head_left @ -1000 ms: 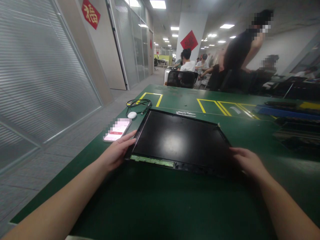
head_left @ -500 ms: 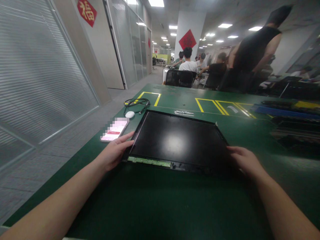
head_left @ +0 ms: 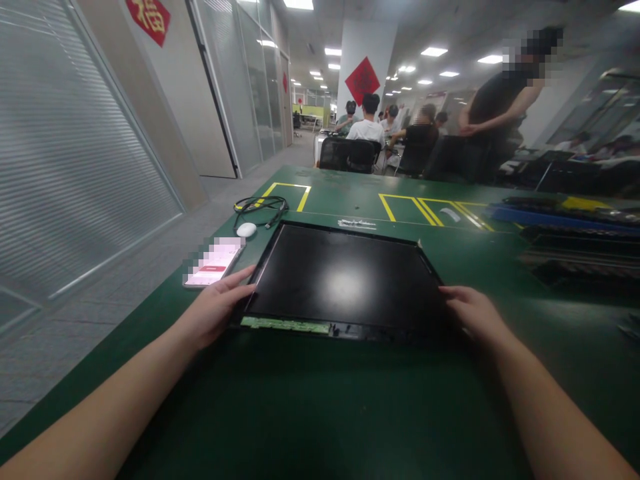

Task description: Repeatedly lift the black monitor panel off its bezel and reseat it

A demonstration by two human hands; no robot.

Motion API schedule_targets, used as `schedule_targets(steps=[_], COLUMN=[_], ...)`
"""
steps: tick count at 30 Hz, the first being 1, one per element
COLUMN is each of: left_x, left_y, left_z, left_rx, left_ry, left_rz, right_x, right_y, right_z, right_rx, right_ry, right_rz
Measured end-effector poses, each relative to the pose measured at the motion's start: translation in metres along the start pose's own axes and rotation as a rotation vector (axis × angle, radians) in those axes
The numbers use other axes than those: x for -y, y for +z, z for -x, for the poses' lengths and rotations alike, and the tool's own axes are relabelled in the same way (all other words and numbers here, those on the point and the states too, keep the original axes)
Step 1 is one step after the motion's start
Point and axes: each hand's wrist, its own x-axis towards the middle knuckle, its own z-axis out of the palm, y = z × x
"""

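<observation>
A green tabletop with yellow tape outlines stretches across an open office, where a standing person in a dark top is at one o'clock beyond its far edge. At the dial's centre, a flat rectangular black screen panel faces up, a phone with a lit pink screen at ten o'clock from it. The left hand, at nine, and right hand, at three, are partly curled, gripping its opposite side edges.

Looks forward and down from wearer's head. Frames black panel close up, near centre. Faces across green table to seated people in background, well beyond it.
</observation>
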Motion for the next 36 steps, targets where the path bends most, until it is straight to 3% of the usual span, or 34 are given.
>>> schedule_targets(steps=[12, 36], left_x=[0.006, 0.004], left_y=[-0.002, 0.009], left_z=[-0.001, 0.005], left_rx=[0.066, 0.053], left_ry=[0.134, 0.066], left_rz=[-0.033, 0.092], right_x=[-0.014, -0.006], right_y=[0.005, 0.0], right_z=[-0.008, -0.004], right_rx=[-0.007, -0.003], right_ry=[-0.012, 0.003], right_rz=[-0.054, 0.012])
